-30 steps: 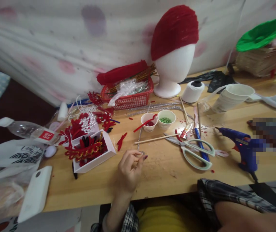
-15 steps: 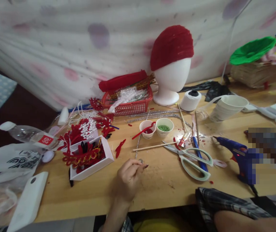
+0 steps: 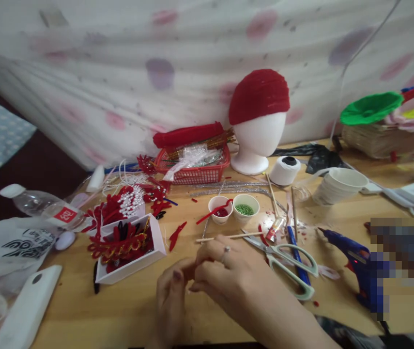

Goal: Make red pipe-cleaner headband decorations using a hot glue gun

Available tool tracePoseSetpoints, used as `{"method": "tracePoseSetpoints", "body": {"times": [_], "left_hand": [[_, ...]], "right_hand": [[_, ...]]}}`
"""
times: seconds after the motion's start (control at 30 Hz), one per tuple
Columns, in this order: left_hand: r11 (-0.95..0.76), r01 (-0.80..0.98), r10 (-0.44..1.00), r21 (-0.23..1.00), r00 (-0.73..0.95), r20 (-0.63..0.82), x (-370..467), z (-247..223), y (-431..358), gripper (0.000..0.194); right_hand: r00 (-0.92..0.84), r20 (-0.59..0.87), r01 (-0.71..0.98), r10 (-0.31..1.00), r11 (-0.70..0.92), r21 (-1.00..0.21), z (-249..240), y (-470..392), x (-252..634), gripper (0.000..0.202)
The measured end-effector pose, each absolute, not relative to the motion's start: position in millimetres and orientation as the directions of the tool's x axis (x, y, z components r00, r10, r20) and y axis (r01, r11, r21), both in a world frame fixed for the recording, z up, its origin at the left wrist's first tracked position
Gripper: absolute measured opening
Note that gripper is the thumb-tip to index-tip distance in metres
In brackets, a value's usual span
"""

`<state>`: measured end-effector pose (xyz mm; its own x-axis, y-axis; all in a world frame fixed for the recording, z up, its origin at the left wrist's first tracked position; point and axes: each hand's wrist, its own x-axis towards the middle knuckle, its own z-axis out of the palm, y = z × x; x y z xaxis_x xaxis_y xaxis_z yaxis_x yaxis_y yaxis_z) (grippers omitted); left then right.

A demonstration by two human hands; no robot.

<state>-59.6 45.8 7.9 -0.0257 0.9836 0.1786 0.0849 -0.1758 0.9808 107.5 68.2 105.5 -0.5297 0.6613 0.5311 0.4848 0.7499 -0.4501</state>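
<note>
Over the front of the table my two hands meet. My left hand point(image 3: 172, 293) has its thumb up and its fingers curled in toward the right hand. My right hand point(image 3: 230, 274), wearing a ring, reaches across with bent fingers pressed against the left fingertips. Whatever lies between the fingers is hidden. Just beyond them is a thin wooden stick point(image 3: 237, 236). Behind it stand a paper cup of red beads point(image 3: 220, 218) with a red fuzzy strip across its rim and a cup of green beads point(image 3: 246, 218). Scissors with pale green handles point(image 3: 310, 254) lie beside my right hand.
On the left are a white box point(image 3: 130, 266) of red trims, a plastic bottle point(image 3: 43, 206) and a white phone-like slab point(image 3: 28, 305). A blue glue gun point(image 3: 352, 257) lies right. Behind stand a red basket point(image 3: 199, 175), a foam head point(image 3: 257, 140) in a red cap and a thread spool point(image 3: 284, 172).
My right hand has come up from the lower right and joined my left. My left hand has shifted down and left in view. The small silvery piece at its fingertips is now hidden.
</note>
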Motion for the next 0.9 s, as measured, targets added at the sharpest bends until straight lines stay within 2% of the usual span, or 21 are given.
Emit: {"method": "tracePoseSetpoints", "body": {"times": [0.1,0.17,0.23,0.33,0.43,0.57,0.67,0.83,0.9], "left_hand": [[-0.214,0.05,0.976,0.976,0.058,0.211,-57.0,23.8,47.6,0.027],[-0.258,0.085,0.966,0.962,0.011,0.258,-52.9,26.9,51.8,0.012],[-0.338,0.133,0.935,0.932,-0.07,0.349,-49.7,24.8,56.4,0.016],[-0.432,0.183,0.876,0.883,-0.146,0.459,-49.0,18.9,60.7,0.019],[-0.414,0.153,0.873,0.898,-0.214,0.439,-50.6,15.0,62.0,0.008],[-0.321,0.006,0.915,0.947,-0.256,0.311,-49.4,13.6,66.9,0.01],[-0.292,-0.052,0.919,0.955,-0.293,0.265,-46.8,15.4,73.8,0.02],[-0.318,0.133,0.869,0.939,-0.355,0.345,-44.0,18.6,80.4,0.026],[-0.32,0.185,0.872,0.929,-0.326,0.365,-49.0,20.0,80.0,0.027]], "right_hand": [[-0.468,0.52,0.508,0.715,0.699,-0.504,80.4,72.1,113.6,0.014],[-0.471,0.459,0.478,0.753,0.656,-0.585,70.7,70.7,118.3,0.022],[-0.478,0.372,0.424,0.796,0.58,-0.696,66.1,68.6,122.6,0.032],[-0.495,0.247,0.246,0.833,0.407,-0.88,57.9,67.0,127.0,0.039],[-0.491,0.123,0.016,0.862,0.149,-0.989,44.0,68.1,128.9,0.032],[-0.537,-0.022,-0.177,0.843,-0.139,-0.974,34.7,73.1,129.5,0.029],[-0.563,-0.047,-0.202,0.825,-0.193,-0.96,35.3,76.7,131.0,0.032],[-0.6,-0.116,-0.211,0.792,-0.297,-0.931,12.5,82.8,132.2,0.046],[-0.598,-0.112,-0.274,0.794,-0.333,-0.902,-3.8,86.8,130.5,0.049]]}}
